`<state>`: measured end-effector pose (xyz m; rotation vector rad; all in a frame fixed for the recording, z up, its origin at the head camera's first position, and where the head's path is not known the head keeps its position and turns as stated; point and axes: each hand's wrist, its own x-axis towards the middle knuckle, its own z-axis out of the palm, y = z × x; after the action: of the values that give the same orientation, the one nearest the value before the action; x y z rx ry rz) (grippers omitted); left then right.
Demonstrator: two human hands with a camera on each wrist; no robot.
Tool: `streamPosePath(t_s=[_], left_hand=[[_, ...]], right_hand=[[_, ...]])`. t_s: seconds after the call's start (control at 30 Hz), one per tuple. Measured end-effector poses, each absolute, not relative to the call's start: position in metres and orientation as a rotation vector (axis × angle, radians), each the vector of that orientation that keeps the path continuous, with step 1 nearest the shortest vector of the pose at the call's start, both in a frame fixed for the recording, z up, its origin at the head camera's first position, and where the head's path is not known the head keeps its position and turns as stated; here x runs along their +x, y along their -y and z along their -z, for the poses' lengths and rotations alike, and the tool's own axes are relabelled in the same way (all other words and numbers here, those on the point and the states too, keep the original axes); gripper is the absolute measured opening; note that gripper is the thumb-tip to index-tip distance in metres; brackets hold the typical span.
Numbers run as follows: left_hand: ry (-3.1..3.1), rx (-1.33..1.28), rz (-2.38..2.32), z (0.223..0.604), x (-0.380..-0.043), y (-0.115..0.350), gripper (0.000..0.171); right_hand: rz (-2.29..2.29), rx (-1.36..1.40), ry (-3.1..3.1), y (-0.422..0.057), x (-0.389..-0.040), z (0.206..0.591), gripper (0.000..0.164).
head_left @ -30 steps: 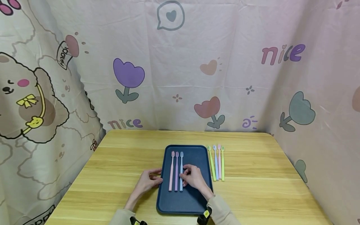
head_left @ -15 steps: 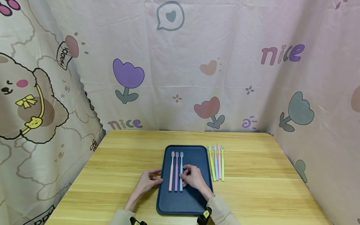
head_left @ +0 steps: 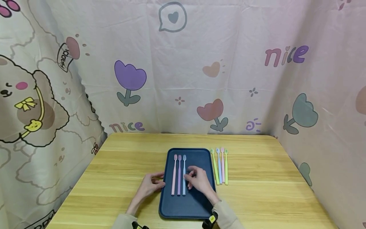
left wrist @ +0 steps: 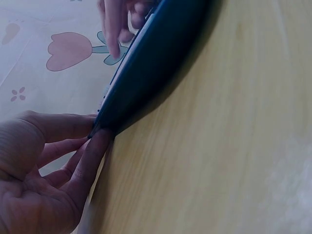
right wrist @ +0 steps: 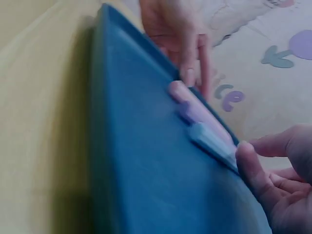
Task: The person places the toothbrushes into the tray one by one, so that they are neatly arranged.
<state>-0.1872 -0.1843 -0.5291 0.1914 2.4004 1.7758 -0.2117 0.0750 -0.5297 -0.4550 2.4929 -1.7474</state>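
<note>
A dark blue tray (head_left: 197, 203) lies on the table with three toothbrushes side by side on it: pink (head_left: 173, 178), purple (head_left: 179, 178) and light blue (head_left: 184, 187). At the tray's left edge, my left hand (head_left: 149, 185) pinches the rim between thumb and fingers; the left wrist view shows the fingertips (left wrist: 100, 139) at that edge. My right hand (head_left: 198, 181) hovers over the tray just right of the light blue toothbrush. Its thumb and bent fingers are by the handle, and in the right wrist view they seem to hold nothing.
Several more toothbrushes, green, blue and pink, lie in a row on the wooden table (head_left: 257, 178), right of the tray; the leftmost is a green toothbrush (head_left: 215, 168). A printed curtain (head_left: 177, 63) hangs behind the table and along both sides.
My right hand has shifted slightly right and up, away from the light blue toothbrush it was touching. The left hand, tray and toothbrushes stay where they were.
</note>
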Motion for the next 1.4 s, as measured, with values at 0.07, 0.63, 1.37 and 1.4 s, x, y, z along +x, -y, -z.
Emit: streamPosePath(t_s=[0.07,0.63,1.37,1.4], left_hand=[[-2.398,0.199,-1.778,0.529,-0.187,0.185,0.052],[-2.419,0.193,-1.775,0.529,-0.186,0.186,0.052],[-2.403,0.171,-1.788,0.53,-0.186,0.184,0.053],[-2.405,0.168,-1.787,0.53,-0.186,0.184,0.053]], right_hand=[[1.839,-0.431,-2.49,-0.086,-0.212,0.527,0.045],[2.035,0.242,-2.723,-0.215,-0.227,0.548,0.031],[1.79,0.208,-2.879,-0.219,-0.233,0.55,0.032],[1.792,0.203,-2.872,-0.22,-0.233,0.55,0.032]])
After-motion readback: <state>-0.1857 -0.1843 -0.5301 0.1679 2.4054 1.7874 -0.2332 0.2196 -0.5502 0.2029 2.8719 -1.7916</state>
